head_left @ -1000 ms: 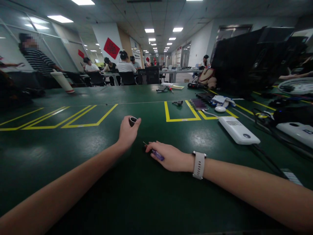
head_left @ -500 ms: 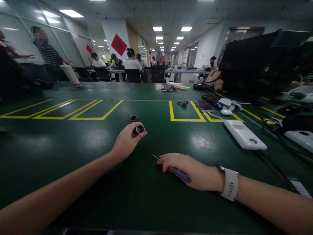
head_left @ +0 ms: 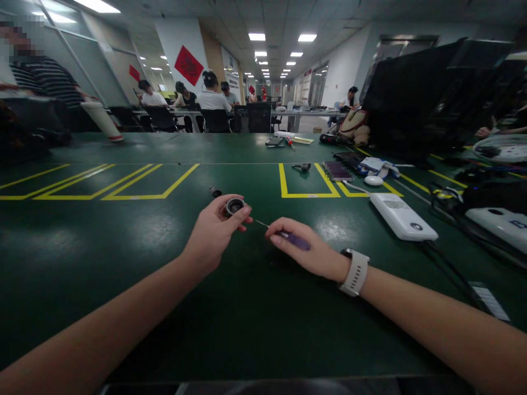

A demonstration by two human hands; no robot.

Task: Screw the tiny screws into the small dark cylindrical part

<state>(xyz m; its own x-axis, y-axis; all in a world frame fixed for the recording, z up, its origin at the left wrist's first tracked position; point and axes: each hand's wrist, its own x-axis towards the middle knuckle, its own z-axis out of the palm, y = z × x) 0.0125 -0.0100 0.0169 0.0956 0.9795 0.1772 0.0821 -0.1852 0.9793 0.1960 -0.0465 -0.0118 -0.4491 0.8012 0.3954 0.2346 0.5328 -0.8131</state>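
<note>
My left hand (head_left: 214, 230) is closed around a dark round connector shell (head_left: 235, 206), its open metal-rimmed end facing me. In my right hand (head_left: 308, 248) is a thin screwdriver (head_left: 295, 240) with a purple handle. Its tip points left and up, a short way from the connector shell, apart from it. Behind my left hand a second small dark connector piece (head_left: 215, 191) lies on the green table (head_left: 230, 323). Tiny dark bits (head_left: 273, 264), too small to name, lie below my right hand.
Another connector (head_left: 303, 167) lies inside a yellow-taped outline. To the right are a white power-bank-like box (head_left: 403, 216) with a cable, a white mouse-like object (head_left: 373, 180) and a cloth (head_left: 377, 167). A white cup (head_left: 102, 120) leans at back left. People sit at desks beyond.
My right hand has lifted the screwdriver up and left, nearer the connector shell. My left hand has turned the shell's opening more toward me. The camera view has shifted slightly.
</note>
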